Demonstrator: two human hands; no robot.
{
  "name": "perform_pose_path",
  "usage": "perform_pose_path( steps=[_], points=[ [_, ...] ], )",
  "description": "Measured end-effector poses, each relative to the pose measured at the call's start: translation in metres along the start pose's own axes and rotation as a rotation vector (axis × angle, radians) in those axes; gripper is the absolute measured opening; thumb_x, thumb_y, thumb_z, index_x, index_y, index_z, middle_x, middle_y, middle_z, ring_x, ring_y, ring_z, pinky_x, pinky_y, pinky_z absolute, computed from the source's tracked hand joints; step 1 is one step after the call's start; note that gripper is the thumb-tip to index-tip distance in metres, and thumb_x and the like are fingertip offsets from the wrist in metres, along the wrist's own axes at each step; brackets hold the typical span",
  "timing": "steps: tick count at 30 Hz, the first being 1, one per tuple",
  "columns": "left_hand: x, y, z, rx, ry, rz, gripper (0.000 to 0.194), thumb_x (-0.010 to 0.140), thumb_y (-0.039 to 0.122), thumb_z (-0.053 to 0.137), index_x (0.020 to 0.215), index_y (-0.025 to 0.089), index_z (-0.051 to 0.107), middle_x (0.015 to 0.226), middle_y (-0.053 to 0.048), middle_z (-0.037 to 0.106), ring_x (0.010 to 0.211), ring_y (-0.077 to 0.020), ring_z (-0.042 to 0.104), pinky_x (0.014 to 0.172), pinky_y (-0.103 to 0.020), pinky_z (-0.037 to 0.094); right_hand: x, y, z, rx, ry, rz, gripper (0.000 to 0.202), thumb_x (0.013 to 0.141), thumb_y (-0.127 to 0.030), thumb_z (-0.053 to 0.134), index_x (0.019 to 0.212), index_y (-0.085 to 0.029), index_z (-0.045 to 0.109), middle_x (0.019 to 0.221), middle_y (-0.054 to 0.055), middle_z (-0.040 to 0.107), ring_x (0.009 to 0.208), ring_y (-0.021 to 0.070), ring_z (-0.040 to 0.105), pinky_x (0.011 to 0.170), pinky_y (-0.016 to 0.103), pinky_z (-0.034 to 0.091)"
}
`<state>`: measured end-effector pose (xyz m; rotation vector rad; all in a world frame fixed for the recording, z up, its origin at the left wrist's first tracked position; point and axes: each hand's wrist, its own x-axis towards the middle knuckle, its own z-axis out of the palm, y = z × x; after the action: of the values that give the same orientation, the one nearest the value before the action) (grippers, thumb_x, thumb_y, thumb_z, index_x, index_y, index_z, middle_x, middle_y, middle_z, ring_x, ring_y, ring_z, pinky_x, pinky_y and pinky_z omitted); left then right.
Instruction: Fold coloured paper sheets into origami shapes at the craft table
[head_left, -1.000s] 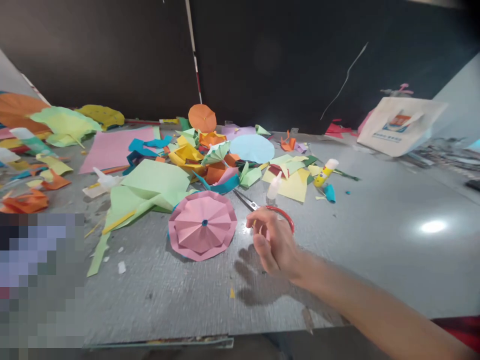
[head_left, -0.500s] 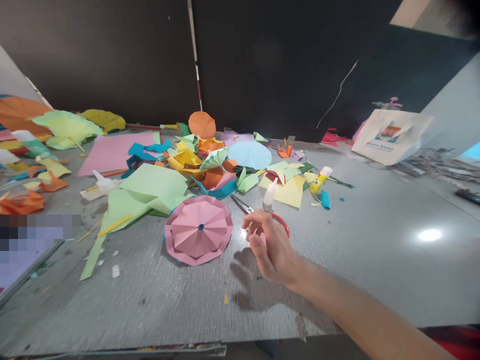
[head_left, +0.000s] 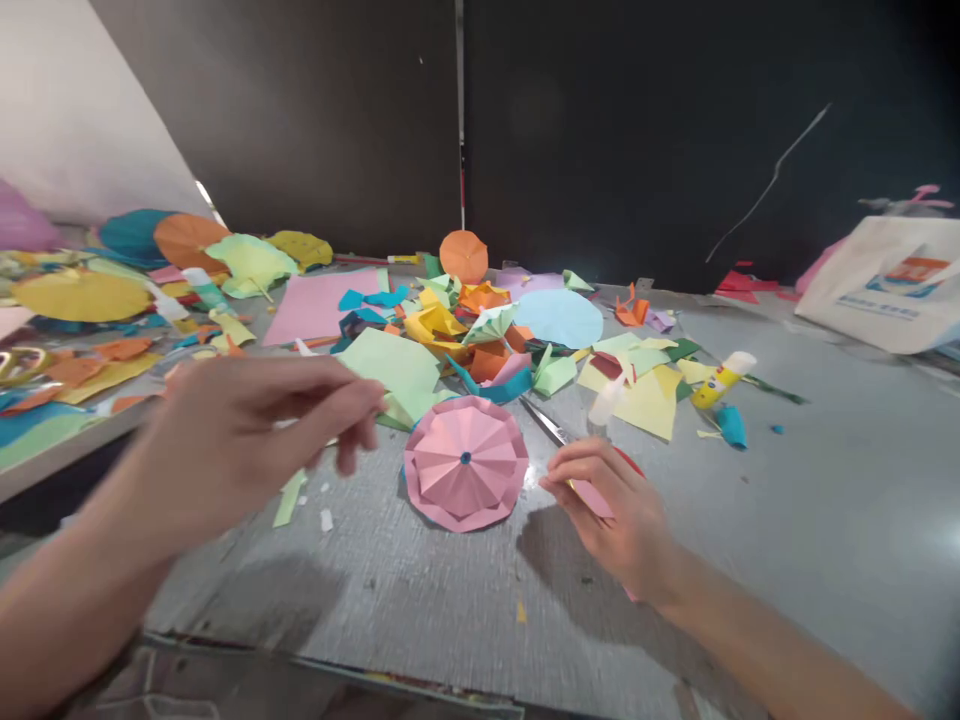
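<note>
pink pleated disc [head_left: 466, 463] on worktop [head_left: 420, 590], between the grips, touching neither; left grip [head_left: 232, 440] half-curled, contents unclear; right grip [head_left: 628, 525] curled just beside disc, can't tell if grasping pink paper [head_left: 592, 497]

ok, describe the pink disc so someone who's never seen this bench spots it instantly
On the grey table, find the heap of coloured paper, then come toward the near edge. The pink disc lies between the left hand and the right hand. Unlike the flat, pale blue disc behind it, it is pleated, with a small blue centre.
</note>
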<state>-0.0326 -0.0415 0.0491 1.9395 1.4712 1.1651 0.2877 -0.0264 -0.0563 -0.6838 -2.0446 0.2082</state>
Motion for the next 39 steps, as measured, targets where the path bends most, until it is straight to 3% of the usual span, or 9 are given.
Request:
perform_pose_path(
  steps=[2,4,10,16,22,28,32,36,39],
  points=[
    [0.011,-0.011,0.005,-0.024,-0.093,-0.069,0.036,0.097,0.043,0.062,0.077,0.015,0.07,0.068,-0.004,0.071,0.05,-0.0127,0.064,0.042,-0.021,0.045,0.001,0.001,-0.001,-0.037,0.001,-0.019,0.022,0.098,-0.002,0.061,0.104,-0.023,0.064,0.1,0.003,0.067,0.092,0.0153,0.068,0.082,0.028,0.056],
    [0.02,-0.023,0.014,-0.091,-0.128,-0.15,0.036,0.097,0.043,0.056,0.079,0.014,0.068,0.066,-0.006,0.072,0.045,-0.0134,0.064,0.036,-0.021,0.039,0.002,0.001,-0.002,-0.038,-0.007,-0.027,0.024,0.097,0.001,0.059,0.103,-0.022,0.065,0.101,0.003,0.068,0.092,0.0153,0.068,0.082,0.027,0.056],
    [0.022,-0.054,0.036,-0.243,0.087,-0.155,0.035,0.099,0.043,0.056,0.085,0.014,0.067,0.063,-0.005,0.07,0.043,-0.0127,0.062,0.038,-0.022,0.038,0.002,0.002,-0.003,-0.052,-0.01,0.003,0.02,0.098,-0.003,0.062,0.104,-0.022,0.067,0.103,0.004,0.07,0.096,0.0159,0.07,0.086,0.028,0.056],
    [0.013,-0.072,0.047,-0.122,0.167,-0.055,0.03,0.098,0.042,0.057,0.086,0.017,0.069,0.066,-0.001,0.069,0.05,-0.0129,0.063,0.051,-0.024,0.048,0.002,0.001,-0.003,-0.057,0.017,0.051,0.014,0.096,-0.009,0.067,0.102,-0.022,0.066,0.1,0.004,0.072,0.094,0.0166,0.071,0.085,0.029,0.057],
    [0.014,-0.078,0.054,0.045,0.182,0.002,0.027,0.098,0.042,0.057,0.093,0.019,0.07,0.087,-0.005,0.077,0.079,-0.0193,0.072,0.072,-0.028,0.055,0.003,0.002,-0.002,-0.068,-0.006,0.069,0.01,0.097,-0.014,0.068,0.1,-0.023,0.067,0.1,0.003,0.073,0.093,0.0174,0.072,0.085,0.03,0.058],
    [0.016,-0.08,0.055,0.058,0.131,-0.044,0.033,0.101,0.049,0.053,0.105,0.019,0.068,0.101,-0.008,0.077,0.091,-0.0228,0.072,0.079,-0.035,0.057,0.002,0.001,-0.003,-0.039,-0.014,0.102,0.01,0.098,-0.015,0.067,0.1,-0.024,0.065,0.101,0.004,0.072,0.094,0.0191,0.072,0.085,0.033,0.058],
    [0.015,-0.079,0.055,0.017,0.008,-0.032,0.04,0.102,0.053,0.052,0.123,0.02,0.061,0.115,-0.011,0.075,0.105,-0.0258,0.072,0.086,-0.039,0.058,0.003,-0.001,-0.004,-0.044,-0.045,0.061,0.011,0.098,-0.017,0.068,0.104,-0.024,0.062,0.104,0.005,0.071,0.098,0.0198,0.071,0.087,0.033,0.058],
    [0.011,-0.074,0.056,-0.001,-0.098,0.002,0.044,0.104,0.057,0.047,0.128,0.021,0.058,0.117,-0.011,0.074,0.107,-0.0268,0.071,0.083,-0.038,0.057,0.001,-0.002,-0.004,-0.033,-0.092,0.025,0.02,0.096,-0.022,0.072,0.111,-0.024,0.06,0.108,0.006,0.07,0.101,0.021,0.07,0.088,0.035,0.059],
    [0.008,-0.072,0.055,-0.016,-0.118,0.021,0.045,0.106,0.058,0.042,0.128,0.022,0.058,0.119,-0.011,0.072,0.105,-0.0264,0.069,0.081,-0.037,0.056,0.0,0.0,-0.004,-0.045,-0.104,-0.009,0.013,0.099,-0.017,0.066,0.109,-0.024,0.06,0.108,0.006,0.069,0.099,0.0194,0.07,0.088,0.034,0.058]
  ],
)
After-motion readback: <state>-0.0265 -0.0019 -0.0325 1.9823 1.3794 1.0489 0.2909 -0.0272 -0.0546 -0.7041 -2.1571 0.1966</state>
